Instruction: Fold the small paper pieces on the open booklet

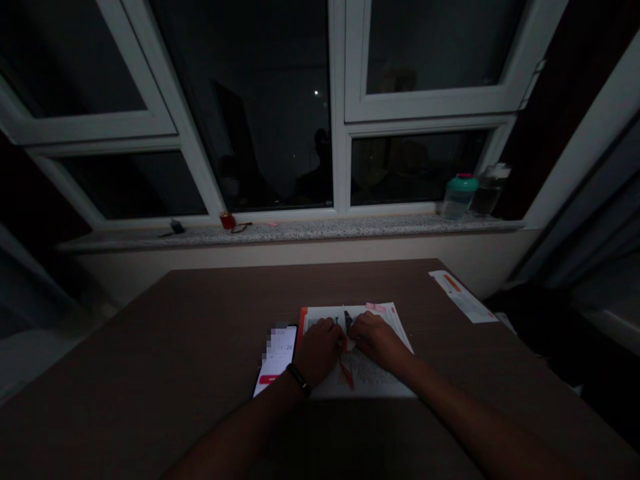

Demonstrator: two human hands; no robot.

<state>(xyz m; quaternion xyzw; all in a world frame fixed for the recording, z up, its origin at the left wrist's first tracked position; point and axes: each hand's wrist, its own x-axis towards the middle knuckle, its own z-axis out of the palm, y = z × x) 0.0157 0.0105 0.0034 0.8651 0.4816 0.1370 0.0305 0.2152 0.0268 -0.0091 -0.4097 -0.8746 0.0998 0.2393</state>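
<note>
My left hand [321,343], with a dark band at the wrist, and my right hand [376,339] meet over a printed sheet or booklet [380,383] with an orange left edge. Between them stands a small piece of paper [342,321], white with dark and orange-red parts, pinched by the fingers of both hands. Its exact shape is partly hidden by the fingers. Just below the fingertips an orange pointed paper strip [347,375] shows against the page; whether it joins the held piece I cannot tell. A pink paper slip [375,307] lies at the page's top edge.
Left of the page lies a lit phone [276,360]. A printed sheet [463,297] rests at the right edge of the brown table [210,320]. On the windowsill [310,231] stand a teal-lidded bottle [459,197], a clear bottle [489,191] and a small red object [227,221].
</note>
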